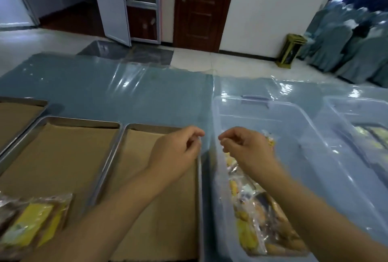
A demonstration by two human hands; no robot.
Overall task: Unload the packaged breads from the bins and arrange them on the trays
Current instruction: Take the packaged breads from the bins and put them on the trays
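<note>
My left hand (178,148) hovers over the far right corner of the right tray (153,125), its fingers curled and pinched with nothing visible in them. My right hand (245,150) hangs over the left side of a clear plastic bin (294,119), its fingers curled the same way and seemingly holding nothing. The two hands are a short gap apart. Several packaged breads (262,219) in clear and yellow wrappers lie in the near part of that bin. A couple of packaged breads (35,224) lie on the middle tray (84,119), at its near left.
All three metal trays are lined with brown paper; the third tray (23,100) is at the far left. A second clear bin (357,110) at the right holds more packages (373,135). The blue table (105,85) is covered with clear plastic film.
</note>
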